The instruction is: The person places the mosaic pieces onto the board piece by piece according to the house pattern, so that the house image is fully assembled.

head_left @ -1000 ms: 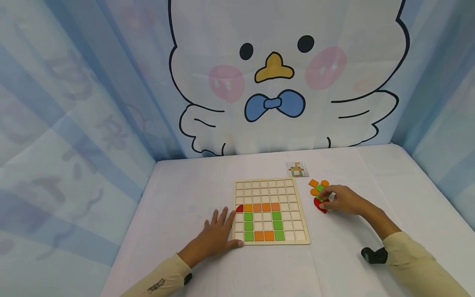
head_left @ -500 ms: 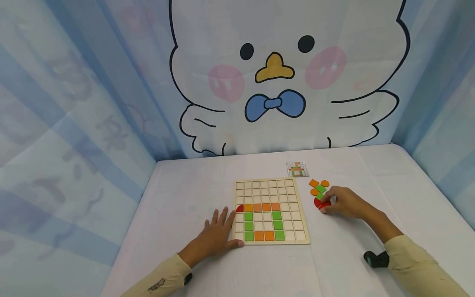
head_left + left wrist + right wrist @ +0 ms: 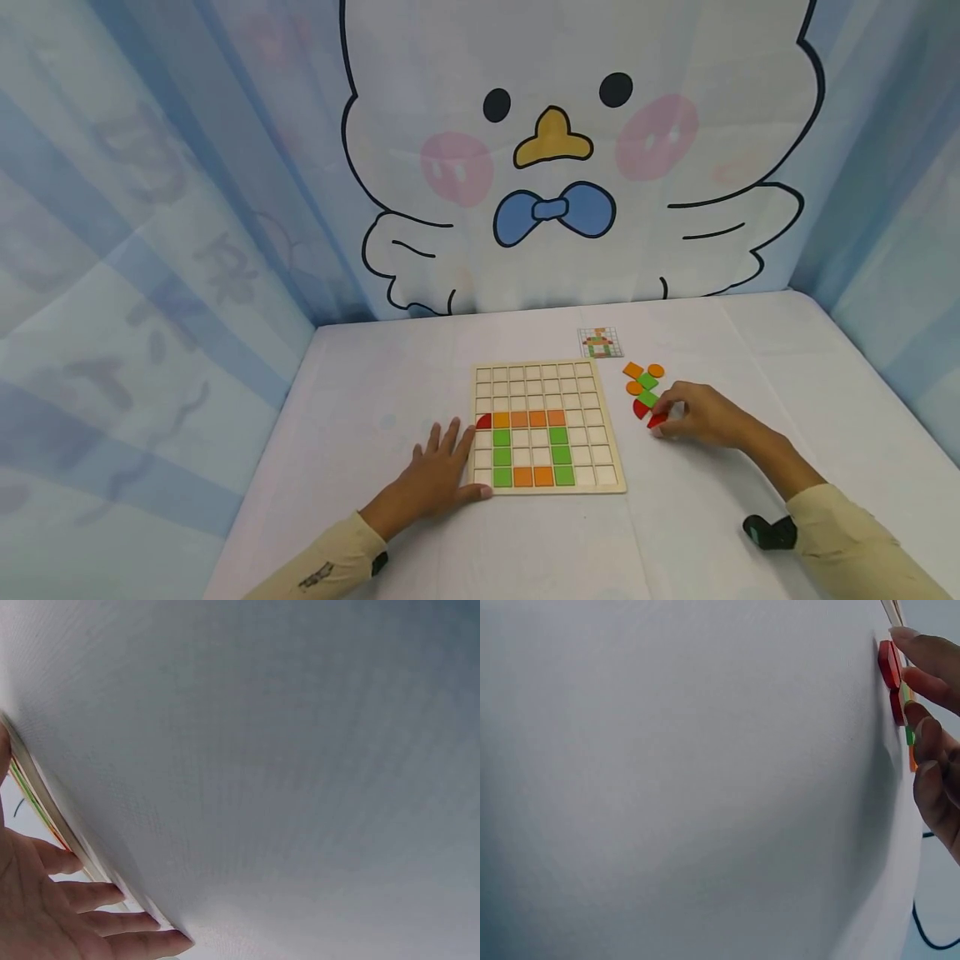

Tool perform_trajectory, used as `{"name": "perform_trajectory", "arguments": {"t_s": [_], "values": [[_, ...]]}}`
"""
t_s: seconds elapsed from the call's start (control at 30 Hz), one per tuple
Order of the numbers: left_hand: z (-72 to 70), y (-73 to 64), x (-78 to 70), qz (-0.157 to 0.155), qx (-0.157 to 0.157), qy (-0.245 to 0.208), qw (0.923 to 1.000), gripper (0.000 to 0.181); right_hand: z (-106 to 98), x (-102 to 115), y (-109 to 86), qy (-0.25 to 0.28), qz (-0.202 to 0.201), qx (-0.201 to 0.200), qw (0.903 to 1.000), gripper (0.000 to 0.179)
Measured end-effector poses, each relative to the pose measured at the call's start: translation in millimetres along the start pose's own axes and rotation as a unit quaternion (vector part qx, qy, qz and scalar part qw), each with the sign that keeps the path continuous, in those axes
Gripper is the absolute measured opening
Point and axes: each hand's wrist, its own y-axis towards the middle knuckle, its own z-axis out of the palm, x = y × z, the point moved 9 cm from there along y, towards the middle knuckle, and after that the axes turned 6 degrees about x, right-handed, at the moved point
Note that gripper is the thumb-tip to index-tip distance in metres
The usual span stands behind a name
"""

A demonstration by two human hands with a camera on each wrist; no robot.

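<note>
My left hand (image 3: 431, 482) lies flat with its fingers spread, its fingertips and thumb at the left edge of a wooden grid board (image 3: 611, 450). In the left wrist view the fingers (image 3: 97, 894) reach along the board's edge. Right of the board, my right hand (image 3: 705, 414) pinches a red quarter-round tile (image 3: 657, 421) between thumb and forefinger, low at the table. Another red tile (image 3: 641, 409) lies just beside it. In the right wrist view the red tile (image 3: 888, 666) shows between the fingertips, partly covered.
Green tiles (image 3: 647, 381), orange round tiles (image 3: 656, 371) and an orange square tile (image 3: 633, 370) lie beyond the right hand. A pattern card (image 3: 600, 342) lies behind the board. Orange, green and red tiles fill some board cells. A printed curtain (image 3: 555, 275) hangs behind the table.
My right hand has drawn slightly toward me with the red tile, which has turned and come apart from the other red one. The left hand has stayed still.
</note>
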Motion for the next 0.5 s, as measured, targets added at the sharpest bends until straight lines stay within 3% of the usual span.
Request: {"name": "perform_trajectory", "arguments": {"t_s": [0.17, 0.5], "values": [[-0.5, -0.1, -0.5, -0.003, 0.002, 0.003, 1.0, 0.101, -0.4, -3.7, -3.7, -0.004, 0.017, -0.014, 0.9998, 0.022], [-3.5, -2.2, -3.0, -0.003, 0.002, 0.004, 1.0, 0.1, -3.1, -1.1, -7.9, -0.017, 0.006, -0.054, 0.9984, 0.024]]}}
